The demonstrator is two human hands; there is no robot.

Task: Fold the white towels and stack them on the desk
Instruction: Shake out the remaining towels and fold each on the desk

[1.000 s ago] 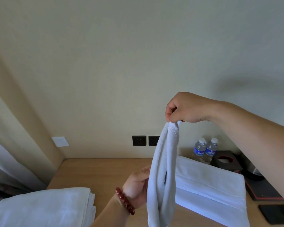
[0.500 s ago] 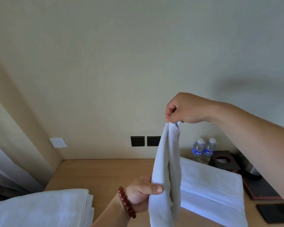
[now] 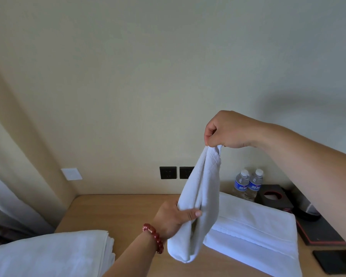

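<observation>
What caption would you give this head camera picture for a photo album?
Right hand pinches the top of a hanging white towel while the left hand grips it lower down, above a wooden desk.

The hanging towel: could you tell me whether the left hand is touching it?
Touching. The head view shows the left hand gripping the hanging towel at mid-height, thumb pressed across its front.

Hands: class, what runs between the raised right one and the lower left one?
In the head view, the hanging white towel spans it: the right hand pinches its top, the left hand grips it lower down.
</observation>
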